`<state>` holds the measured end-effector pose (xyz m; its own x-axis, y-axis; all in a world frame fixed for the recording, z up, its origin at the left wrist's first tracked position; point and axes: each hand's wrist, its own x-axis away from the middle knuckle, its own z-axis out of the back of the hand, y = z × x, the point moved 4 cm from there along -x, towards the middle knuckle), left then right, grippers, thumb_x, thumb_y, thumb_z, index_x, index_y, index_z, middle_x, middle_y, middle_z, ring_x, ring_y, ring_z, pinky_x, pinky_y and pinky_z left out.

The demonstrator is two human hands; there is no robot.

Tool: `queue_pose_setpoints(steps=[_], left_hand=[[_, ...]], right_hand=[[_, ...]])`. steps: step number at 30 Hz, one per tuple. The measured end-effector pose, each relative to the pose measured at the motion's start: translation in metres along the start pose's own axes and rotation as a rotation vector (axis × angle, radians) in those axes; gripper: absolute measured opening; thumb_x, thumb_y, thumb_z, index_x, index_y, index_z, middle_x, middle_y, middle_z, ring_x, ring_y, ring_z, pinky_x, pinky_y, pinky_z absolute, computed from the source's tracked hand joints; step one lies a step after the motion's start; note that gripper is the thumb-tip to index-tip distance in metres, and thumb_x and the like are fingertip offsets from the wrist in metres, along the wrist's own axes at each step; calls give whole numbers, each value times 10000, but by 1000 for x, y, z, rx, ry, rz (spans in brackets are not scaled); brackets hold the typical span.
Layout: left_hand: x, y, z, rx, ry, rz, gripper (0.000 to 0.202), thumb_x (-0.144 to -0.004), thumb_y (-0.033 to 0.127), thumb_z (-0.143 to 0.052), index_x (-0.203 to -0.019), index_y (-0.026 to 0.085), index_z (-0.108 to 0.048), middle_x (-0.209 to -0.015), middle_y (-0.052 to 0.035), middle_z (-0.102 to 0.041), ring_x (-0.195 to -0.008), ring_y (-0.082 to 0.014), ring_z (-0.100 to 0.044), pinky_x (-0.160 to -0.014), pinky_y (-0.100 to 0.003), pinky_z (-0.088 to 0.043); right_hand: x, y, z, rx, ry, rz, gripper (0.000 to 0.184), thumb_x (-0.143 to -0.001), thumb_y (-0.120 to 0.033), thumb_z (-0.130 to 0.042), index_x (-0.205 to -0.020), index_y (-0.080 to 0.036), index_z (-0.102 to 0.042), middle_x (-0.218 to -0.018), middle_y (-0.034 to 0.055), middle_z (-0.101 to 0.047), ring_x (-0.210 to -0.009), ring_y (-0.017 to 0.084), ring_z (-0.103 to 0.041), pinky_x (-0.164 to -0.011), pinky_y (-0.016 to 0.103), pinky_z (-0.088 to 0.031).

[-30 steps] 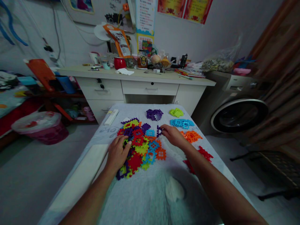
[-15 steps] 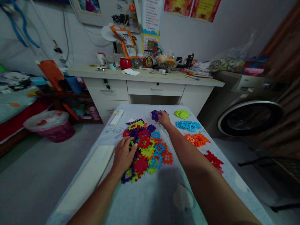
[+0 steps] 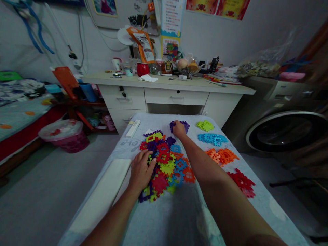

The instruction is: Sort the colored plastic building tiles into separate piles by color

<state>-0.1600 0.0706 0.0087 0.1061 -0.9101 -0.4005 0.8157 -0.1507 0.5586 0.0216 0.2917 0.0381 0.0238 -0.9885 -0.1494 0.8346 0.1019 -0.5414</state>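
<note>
My right hand (image 3: 179, 130) is at the far part of the cloth-covered table, its fingers closed at the left side of a small group of purple interlocking plastic pieces (image 3: 185, 126). The fingertips are partly hidden, but they seem to grip a purple piece. Nearer to me, my left hand (image 3: 141, 169) lies with fingers apart against the left edge of a mixed heap of interlocking pieces (image 3: 167, 168) in red, purple, yellow-green, blue and orange. Along the right side lie separate groups: yellow-green pieces (image 3: 205, 125), blue pieces (image 3: 211, 138), orange pieces (image 3: 225, 156) and red pieces (image 3: 242, 182).
A long white strip (image 3: 102, 194) runs along the table's left side, with a small white box (image 3: 133, 128) farther back. Beyond stands a cluttered white desk (image 3: 123, 99). A washing machine (image 3: 271, 102) is at right, a pink lined bin (image 3: 69, 138) at left.
The view has turned slightly left. My right hand has shifted a little left across the purple group; my left hand keeps its place beside the heap.
</note>
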Motion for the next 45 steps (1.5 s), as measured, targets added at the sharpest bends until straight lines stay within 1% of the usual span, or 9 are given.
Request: queue_pose_setpoints(steps=[6, 12, 16, 20, 23, 28, 34, 39, 45], left_hand=[[0, 2, 1, -7, 2, -2, 366, -928, 436, -446, -1162, 214, -620, -1262, -97, -589, -1198, -271, -537, -1040, -475, -418], [1, 1, 1, -13, 6, 11, 362, -918, 439, -451, -1138, 219, -635, -1259, -97, -595, -1196, -281, -543, -1044, -496, -416], [0, 3, 2, -12, -1, 0, 366, -923, 432, -440, -1139, 212, -636, -1259, -101, -597, -1198, -281, -541, -1034, -497, -425], [-1, 4, 3, -11, 0, -5, 358, -920, 425, -445, -1133, 213, -641, -1256, -102, -597, -1193, -281, -547, -1026, -495, -432], [-1, 3, 2, -11, 3, -3, 350, -913, 423, -455, -1124, 219, -646, -1249, -97, -600, -1187, -281, -549, -1025, -495, -433], [0, -1, -1, -22, -11, -3, 367, -923, 437, -442, -1147, 217, -632, -1275, -99, -583, -1213, -281, -529, -1044, -502, -411], [0, -2, -2, -30, -18, 1, 364, -929, 438, -436, -1151, 223, -627, -1289, -97, -579, -1213, -278, -525, -1041, -497, -409], [0, 0, -1, -31, -29, 12, 370, -929, 440, -427, -1155, 222, -624, -1299, -97, -573, -1232, -284, -514, -1042, -499, -406], [0, 1, 0, -28, -30, 12, 379, -928, 433, -433, -1161, 205, -625, -1282, -101, -577, -1215, -279, -522, -1046, -484, -408]], right_hand=[[18, 6, 17, -15, 53, 91, 351, -887, -90, -441, -1166, -146, -648, -1001, 62, -726, -843, 139, -653, -804, 223, -433], [42, 22, 14, 120, -186, 227, 239, -814, -126, -574, -1009, -135, -713, -943, 65, -722, -839, 161, -623, -738, 234, -410], [50, 27, -2, 168, -257, 275, 228, -809, -289, -658, -968, -134, -713, -928, 71, -698, -833, 169, -597, -712, 244, -392], [53, 28, -11, 152, -201, 254, 299, -750, -333, -727, -992, -159, -694, -1008, 76, -665, -919, 184, -578, -735, 248, -391], [53, 31, -11, 51, -164, 178, 289, -694, -279, -757, -949, -181, -662, -940, 36, -652, -850, 163, -570, -697, 238, -389], [49, 38, -8, -293, -130, 55, 122, -666, -152, -662, -763, -186, -596, -660, -47, -567, -622, 116, -521, -598, 220, -376], [34, 57, 8, -681, 19, -83, 112, -628, -212, -617, -722, -195, -559, -555, -69, -531, -487, 109, -491, -511, 220, -395], [1, 71, 30, -570, 296, -142, 130, -627, -218, -580, -752, -193, -600, -601, -35, -599, -586, 151, -579, -588, 250, -462], [-26, 64, 41, -350, 365, -159, 203, -643, -175, -545, -793, -171, -682, -803, 39, -707, -811, 194, -646, -800, 294, -491]])
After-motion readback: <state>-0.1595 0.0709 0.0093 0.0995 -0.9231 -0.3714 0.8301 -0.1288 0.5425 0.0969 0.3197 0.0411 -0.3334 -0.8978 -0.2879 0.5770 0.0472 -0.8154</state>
